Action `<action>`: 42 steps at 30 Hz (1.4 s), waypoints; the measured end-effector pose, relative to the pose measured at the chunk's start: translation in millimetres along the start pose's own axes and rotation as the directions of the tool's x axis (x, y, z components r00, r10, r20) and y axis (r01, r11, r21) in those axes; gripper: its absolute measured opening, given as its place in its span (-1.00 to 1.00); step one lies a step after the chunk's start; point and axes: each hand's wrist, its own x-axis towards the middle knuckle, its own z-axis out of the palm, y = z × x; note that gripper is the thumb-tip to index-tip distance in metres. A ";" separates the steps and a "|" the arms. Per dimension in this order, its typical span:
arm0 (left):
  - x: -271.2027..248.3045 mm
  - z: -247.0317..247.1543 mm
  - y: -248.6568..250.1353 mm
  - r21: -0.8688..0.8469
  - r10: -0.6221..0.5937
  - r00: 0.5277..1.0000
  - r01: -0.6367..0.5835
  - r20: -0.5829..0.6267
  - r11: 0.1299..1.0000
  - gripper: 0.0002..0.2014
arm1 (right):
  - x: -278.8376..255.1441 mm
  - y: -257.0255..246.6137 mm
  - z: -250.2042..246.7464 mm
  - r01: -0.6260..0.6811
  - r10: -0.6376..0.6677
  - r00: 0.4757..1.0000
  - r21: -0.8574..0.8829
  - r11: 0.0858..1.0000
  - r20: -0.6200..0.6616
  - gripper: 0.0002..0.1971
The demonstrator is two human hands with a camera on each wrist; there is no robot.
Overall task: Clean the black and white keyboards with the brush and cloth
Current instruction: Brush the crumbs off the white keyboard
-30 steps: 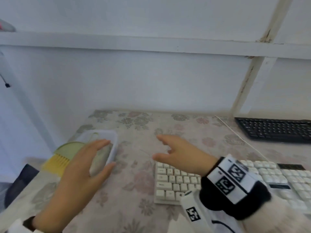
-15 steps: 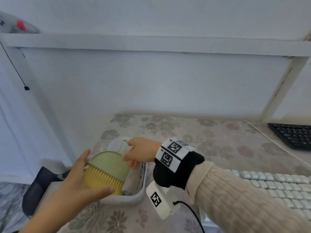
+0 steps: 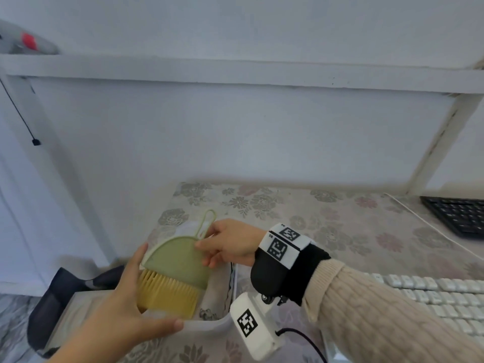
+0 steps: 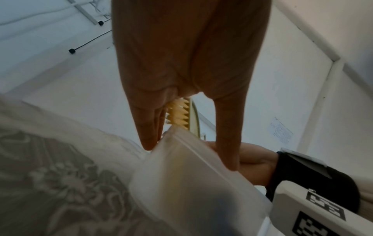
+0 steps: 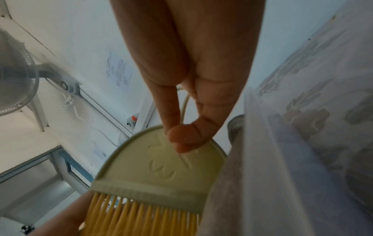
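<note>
A green brush [image 3: 175,260] with yellow bristles [image 3: 167,294] stands tilted over a translucent white tray [image 3: 209,324] at the table's left end. My right hand [image 3: 209,244] pinches the brush where its loop handle meets the body; thumb and fingers show on the green back [image 5: 161,172] under my right hand [image 5: 181,138]. My left hand [image 3: 131,294] lies with straight fingers beside the brush's left edge, thumb along the tray's front rim [image 4: 191,183]. A pale cloth [image 3: 217,294] lies in the tray. The white keyboard [image 3: 432,292] is at right, the black keyboard [image 3: 458,216] far right.
A white cable [image 3: 432,226] runs across the floral tablecloth [image 3: 314,221] between the keyboards. A dark seat [image 3: 52,297] stands off the table's left edge. A white shelf rail [image 3: 235,72] crosses the wall above. A fan [image 5: 14,79] hangs on the wall.
My view turned left. The right hand moved from above the white keyboard to the tray and pinched the brush, which has tipped up. The left hand stayed at the tray.
</note>
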 end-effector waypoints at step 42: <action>-9.2 229.1 117.7 0.443 -0.082 0.972 -0.024 0.219 0.896 -0.08 | -389.5 222.8 -343.1 0.356 0.173 0.526 0.400 0.845 -0.833 -0.72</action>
